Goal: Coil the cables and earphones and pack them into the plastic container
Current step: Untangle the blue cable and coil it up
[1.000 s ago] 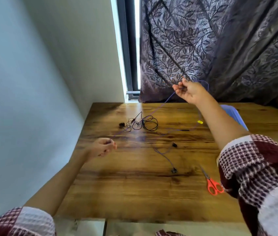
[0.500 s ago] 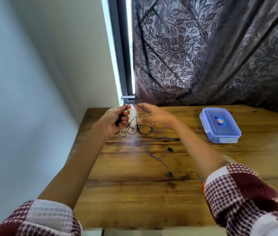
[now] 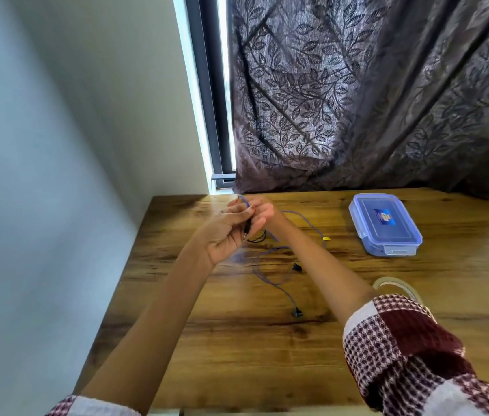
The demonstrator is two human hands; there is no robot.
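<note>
My left hand (image 3: 225,232) is raised over the far left of the wooden table (image 3: 237,340), palm toward me. It holds the plug end of the purple earphones (image 3: 270,279), with the jack hanging by the palm. My right hand (image 3: 264,213) sits just behind it and pinches the purple wire looped over the left fingers. The rest of the wire trails on the table to two black earbuds (image 3: 296,312) and a yellow tag (image 3: 325,238). A black cable (image 3: 256,239) lies mostly hidden behind the hands. The plastic container (image 3: 385,228), blue with its lid on, stands at the far right.
A roll of clear tape (image 3: 396,286) lies near my right sleeve, partly covered by it. A white wall runs along the table's left edge. A dark patterned curtain (image 3: 372,100) and a window frame stand behind the table's far edge.
My right hand came down from high by the curtain to meet the left hand over the black cable. The purple wire now loops over my left fingers. The scissors have left the view.
</note>
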